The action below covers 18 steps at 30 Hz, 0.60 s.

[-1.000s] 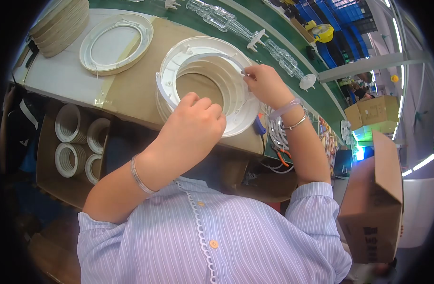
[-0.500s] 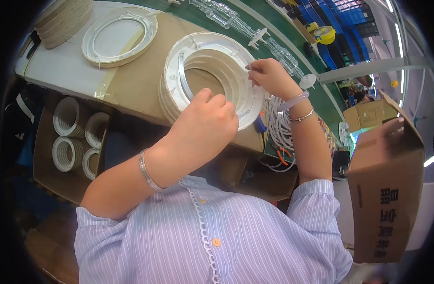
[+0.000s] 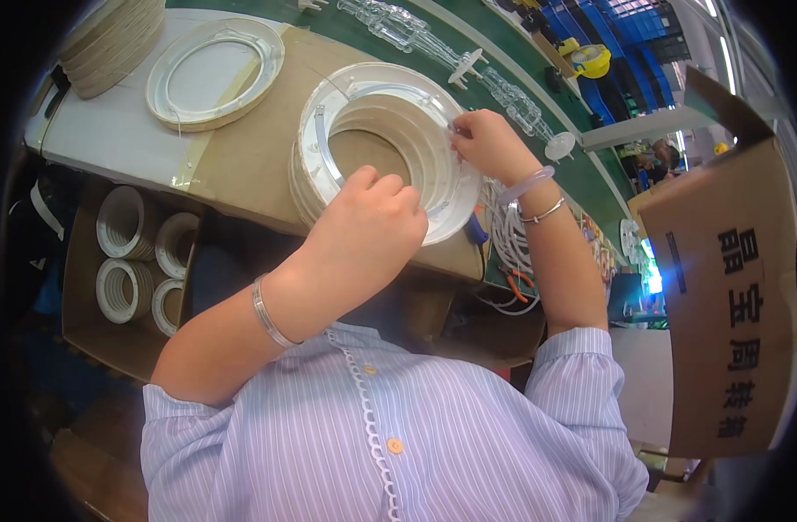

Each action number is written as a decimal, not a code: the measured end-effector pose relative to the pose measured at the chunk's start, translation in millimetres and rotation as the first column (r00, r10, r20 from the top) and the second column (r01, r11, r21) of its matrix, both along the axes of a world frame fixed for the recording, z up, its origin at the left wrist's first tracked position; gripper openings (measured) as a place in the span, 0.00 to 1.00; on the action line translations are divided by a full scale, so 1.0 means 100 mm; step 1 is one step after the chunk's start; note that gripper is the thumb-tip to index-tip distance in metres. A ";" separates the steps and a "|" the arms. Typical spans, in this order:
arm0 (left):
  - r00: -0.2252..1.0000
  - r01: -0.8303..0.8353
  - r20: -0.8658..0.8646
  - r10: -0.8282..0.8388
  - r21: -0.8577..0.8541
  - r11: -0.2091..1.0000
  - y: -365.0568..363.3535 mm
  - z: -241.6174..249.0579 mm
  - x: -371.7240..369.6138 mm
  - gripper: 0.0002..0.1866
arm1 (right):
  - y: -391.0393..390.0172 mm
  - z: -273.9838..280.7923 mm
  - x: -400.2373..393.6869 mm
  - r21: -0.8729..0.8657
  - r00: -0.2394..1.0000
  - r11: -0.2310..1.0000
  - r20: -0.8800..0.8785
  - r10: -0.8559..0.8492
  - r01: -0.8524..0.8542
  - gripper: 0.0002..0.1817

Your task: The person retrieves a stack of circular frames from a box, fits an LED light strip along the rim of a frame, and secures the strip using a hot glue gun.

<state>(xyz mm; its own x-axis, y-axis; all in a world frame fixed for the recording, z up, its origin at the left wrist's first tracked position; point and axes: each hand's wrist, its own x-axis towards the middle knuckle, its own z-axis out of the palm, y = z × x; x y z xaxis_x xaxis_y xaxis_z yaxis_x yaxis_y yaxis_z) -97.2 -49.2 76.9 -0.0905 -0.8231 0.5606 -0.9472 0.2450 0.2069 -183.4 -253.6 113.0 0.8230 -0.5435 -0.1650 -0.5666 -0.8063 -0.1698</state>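
Under the surface (image 3: 251, 165) at the left, we see a carton (image 3: 124, 346) with four bundles of white rings (image 3: 124, 291) in it; at the far right stands a tall carton (image 3: 707, 287) with dark printing, its inside hidden from us. From the left, the surface carries a pile of rings (image 3: 111, 52), a flat ring (image 3: 162, 91) and the ring stack (image 3: 310, 148) under our hands, a pale strip (image 3: 324, 143) curving along its top face. Clear plastic parts (image 3: 398, 30) lie beyond; coiled cable (image 3: 509, 237) sits to the right. Our left hand (image 3: 364, 230) curls over the near side, blocking it; its fingertips are hidden, so we cannot tell whether its grip is released or grasping the strip. Our right hand (image 3: 498, 152) bunches its fingers at the right rim; whether they grasp anything, we cannot tell.
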 end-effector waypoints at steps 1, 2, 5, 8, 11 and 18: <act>1.000 0.001 0.006 -0.001 -0.003 1.000 0.00 -0.01 0.01 0.01 | 0.01 -0.03 -0.01 -0.003 1.000 1.000 0.006 -0.001 0.001 0.09; 1.000 0.006 0.003 -0.006 -0.010 1.000 0.00 -0.02 0.01 0.01 | 0.03 -0.06 -0.04 -0.077 0.993 0.997 0.114 0.034 -0.026 0.11; 1.000 0.019 -0.004 -0.018 0.059 0.998 0.03 0.04 0.03 0.05 | 0.10 -0.06 -0.06 -0.159 0.974 0.987 0.218 0.063 -0.028 0.16; 1.000 0.020 -0.017 -0.018 0.153 0.988 0.04 0.08 0.03 0.10 | 0.14 -0.06 -0.07 -0.171 0.978 0.985 0.203 0.041 -0.006 0.20; 0.999 0.009 -0.036 -0.003 0.171 0.985 0.05 0.09 0.03 0.10 | 0.16 -0.09 -0.06 -0.222 0.986 0.975 0.156 0.052 -0.017 0.20; 0.995 0.026 -0.102 -0.006 0.193 0.981 0.03 0.04 0.02 0.10 | 0.24 -0.15 0.02 -0.402 0.993 0.910 -0.100 0.063 -0.099 0.13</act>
<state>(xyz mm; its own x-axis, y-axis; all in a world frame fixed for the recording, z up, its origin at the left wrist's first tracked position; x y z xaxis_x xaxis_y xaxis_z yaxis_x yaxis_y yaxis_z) -94.8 -46.6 81.3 -0.0560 -0.9159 0.3974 -0.9155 0.2059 0.3456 -181.1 -229.7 97.8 0.8599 -0.5103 -0.0143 -0.4943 -0.8393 0.2265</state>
